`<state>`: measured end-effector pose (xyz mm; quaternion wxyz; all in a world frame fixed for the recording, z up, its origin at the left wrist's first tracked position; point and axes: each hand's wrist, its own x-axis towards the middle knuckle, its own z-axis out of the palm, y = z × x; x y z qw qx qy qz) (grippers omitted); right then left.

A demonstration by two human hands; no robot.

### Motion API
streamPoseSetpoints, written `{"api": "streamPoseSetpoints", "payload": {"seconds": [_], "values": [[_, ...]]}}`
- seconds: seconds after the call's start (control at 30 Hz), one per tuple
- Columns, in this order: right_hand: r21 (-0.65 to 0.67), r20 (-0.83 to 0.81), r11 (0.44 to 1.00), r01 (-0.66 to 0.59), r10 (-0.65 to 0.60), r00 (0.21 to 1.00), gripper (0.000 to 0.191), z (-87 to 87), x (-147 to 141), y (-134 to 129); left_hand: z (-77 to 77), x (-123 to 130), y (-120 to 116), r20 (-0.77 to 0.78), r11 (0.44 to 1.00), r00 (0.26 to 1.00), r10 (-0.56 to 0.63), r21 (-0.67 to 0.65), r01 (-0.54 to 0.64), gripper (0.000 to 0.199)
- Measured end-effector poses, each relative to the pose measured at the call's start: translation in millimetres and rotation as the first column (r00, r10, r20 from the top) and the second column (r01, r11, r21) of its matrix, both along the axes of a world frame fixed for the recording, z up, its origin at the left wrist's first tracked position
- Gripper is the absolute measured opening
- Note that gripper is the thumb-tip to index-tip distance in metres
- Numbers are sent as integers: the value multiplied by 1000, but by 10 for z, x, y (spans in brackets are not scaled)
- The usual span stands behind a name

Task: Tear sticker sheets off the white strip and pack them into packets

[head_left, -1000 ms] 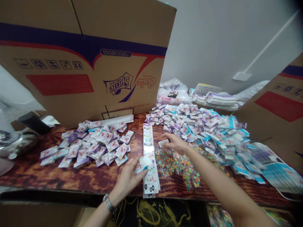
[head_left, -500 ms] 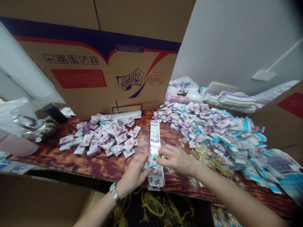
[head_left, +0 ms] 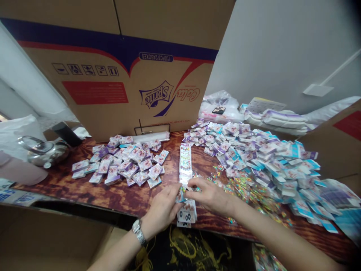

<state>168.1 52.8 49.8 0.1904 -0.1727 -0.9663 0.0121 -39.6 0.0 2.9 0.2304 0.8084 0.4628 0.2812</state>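
My left hand point(head_left: 166, 203), with a metal watch on its wrist, is closed around a small blue-and-white printed box point(head_left: 179, 195). The fingers of my right hand point(head_left: 207, 194) are pinched at the box's right end, where a bit of something colourful shows; what exactly they hold is hidden. Under both hands runs a stack of long printed sticker strips point(head_left: 185, 162), its far end pointing at the carton and its near end by the table edge. Right of my right hand lies a spread of small colourful packets point(head_left: 254, 192).
A pile of small boxes point(head_left: 132, 160) lies to the left, a larger heap of boxes point(head_left: 262, 150) to the right. A big upside-down carton point(head_left: 98, 101) rises behind. A metal kettle point(head_left: 46, 152) stands far left on the wood-patterned table point(head_left: 93, 194). Plastic bags point(head_left: 218, 107) sit at the back.
My right fingers have moved slightly left, closer to my left hand, and the box end is more covered. My left hand has turned the box a little. The view has shifted slightly.
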Motion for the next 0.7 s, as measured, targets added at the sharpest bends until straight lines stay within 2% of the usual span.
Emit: {"api": "streamPoseSetpoints", "payload": {"seconds": [0.07, 0.17, 0.23, 0.33, 0.4, 0.57, 0.63, 0.7], "values": [[-85, -37, 996, 34, -37, 999, 26, -4, 6, -36, -28, 5, -2, -14, 998, 999, 36, 49, -36, 47], [-250, -78, 968, 14, -34, 996, 33, 26, -1, -99, -58, 20, 3, -22, 989, 997, 78, 126, -75, 46], [-318, -98, 948, 23, -56, 994, 29, 31, -19, -130, -62, 38, 4, -31, 983, 996, 84, 168, -78, 47], [-304, -136, 948, 98, -145, 980, 20, -25, -65, -155, -55, 76, -7, -66, 973, 993, 103, 213, -87, 47], [-279, -165, 949, 145, -196, 967, 22, -82, -106, -167, -53, 99, -17, -96, 963, 988, 123, 253, -95, 47], [-375, -281, 891, 257, -373, 884, 18, -142, -191, -206, -67, 114, -30, -131, 937, 981, 146, 336, -95, 47], [-376, -291, 895, 240, -360, 886, 17, -147, -198, -211, -73, 108, -29, -113, 934, 984, 140, 345, -93, 48], [-316, -296, 925, 212, -308, 904, 20, -156, -186, -202, -79, 103, -28, -89, 938, 989, 119, 336, -82, 50]]}}
